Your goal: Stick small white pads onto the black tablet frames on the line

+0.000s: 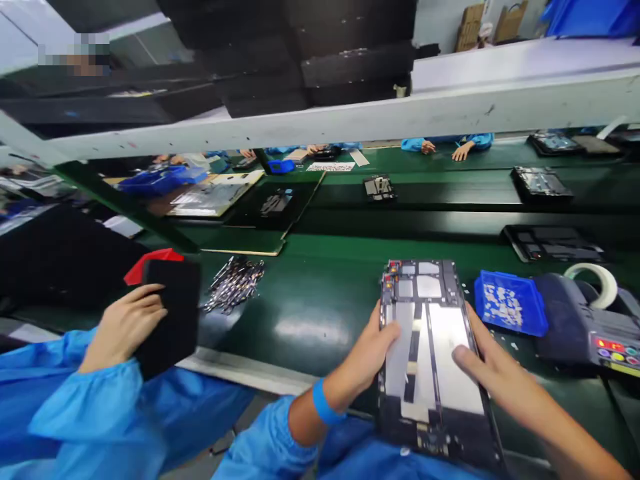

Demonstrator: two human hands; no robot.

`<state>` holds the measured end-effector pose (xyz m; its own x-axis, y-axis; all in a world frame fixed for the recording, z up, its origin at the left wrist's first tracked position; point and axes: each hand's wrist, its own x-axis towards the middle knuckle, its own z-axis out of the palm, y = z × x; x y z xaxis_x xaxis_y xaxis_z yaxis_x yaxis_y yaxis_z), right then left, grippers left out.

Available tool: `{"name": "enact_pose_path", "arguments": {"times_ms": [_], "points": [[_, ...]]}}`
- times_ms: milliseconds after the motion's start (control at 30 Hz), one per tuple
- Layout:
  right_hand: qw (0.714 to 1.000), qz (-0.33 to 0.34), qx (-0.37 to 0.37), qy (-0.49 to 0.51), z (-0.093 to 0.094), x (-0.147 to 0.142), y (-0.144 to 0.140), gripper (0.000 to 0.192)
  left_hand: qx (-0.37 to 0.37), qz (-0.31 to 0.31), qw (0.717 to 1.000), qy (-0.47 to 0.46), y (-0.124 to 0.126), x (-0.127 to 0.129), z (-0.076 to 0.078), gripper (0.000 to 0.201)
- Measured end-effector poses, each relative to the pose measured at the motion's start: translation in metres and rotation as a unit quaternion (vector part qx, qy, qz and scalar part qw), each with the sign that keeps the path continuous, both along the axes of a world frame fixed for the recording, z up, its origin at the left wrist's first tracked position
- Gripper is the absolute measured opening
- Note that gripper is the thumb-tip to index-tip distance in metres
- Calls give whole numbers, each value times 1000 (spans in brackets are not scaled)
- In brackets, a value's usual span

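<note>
Green conveyor belt (310, 313) stretches across a factory assembly line, and we look down on it from the head camera. Our left hand (373, 347) and right hand (487, 363) both grasp an opened tablet chassis (427, 353), which lies flat at the belt's near edge with its circuit boards and silver battery panels facing up. The left hand, with a blue wrist band (324, 402) below it, clasps the left edge, thumb pressed on the panel; the right hand wraps the right edge, fingers laid flat across the panel, so the chassis appears steadied from both sides. Just right of it sit a small blue parts tray (510, 303) and a grey tape dispenser (583, 320) carrying a roll of pale tape, close enough to reach. To the left, a co-worker's hand (125, 327) in a blue sleeve grips a black slab (170, 317), near a loose pile of metal tweezers (234, 283). Farther along the belt lie more dark chassis (543, 182), well apart, and other workers' hands (463, 150) rest at the far side. Overhead, a white shelf beam (350, 120) crosses our view.
</note>
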<state>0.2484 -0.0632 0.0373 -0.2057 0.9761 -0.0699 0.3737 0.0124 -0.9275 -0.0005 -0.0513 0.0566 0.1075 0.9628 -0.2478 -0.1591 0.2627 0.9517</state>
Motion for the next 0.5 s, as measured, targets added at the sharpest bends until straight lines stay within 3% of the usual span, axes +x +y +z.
{"name": "enact_pose_path", "arguments": {"times_ms": [100,233,300,367,433,500], "points": [[999,-26,-16,-23,-37,6,-26,89,55,-49,991,111,-23,3,-18,60],[996,-39,8,-77,-61,14,-30,85,104,-92,950,280,-26,-5,-24,60],[994,-37,10,-107,-65,22,-30,83,117,-122,931,322,-20,-12,-23,62],[991,-37,8,-128,-66,29,-30,80,132,-109,921,349,-9,-18,-21,68],[988,-56,15,-141,-60,35,-28,78,172,-67,903,387,10,-23,-19,69],[985,-83,19,-149,-47,37,-23,74,236,-69,866,435,35,-25,-14,58]]}}
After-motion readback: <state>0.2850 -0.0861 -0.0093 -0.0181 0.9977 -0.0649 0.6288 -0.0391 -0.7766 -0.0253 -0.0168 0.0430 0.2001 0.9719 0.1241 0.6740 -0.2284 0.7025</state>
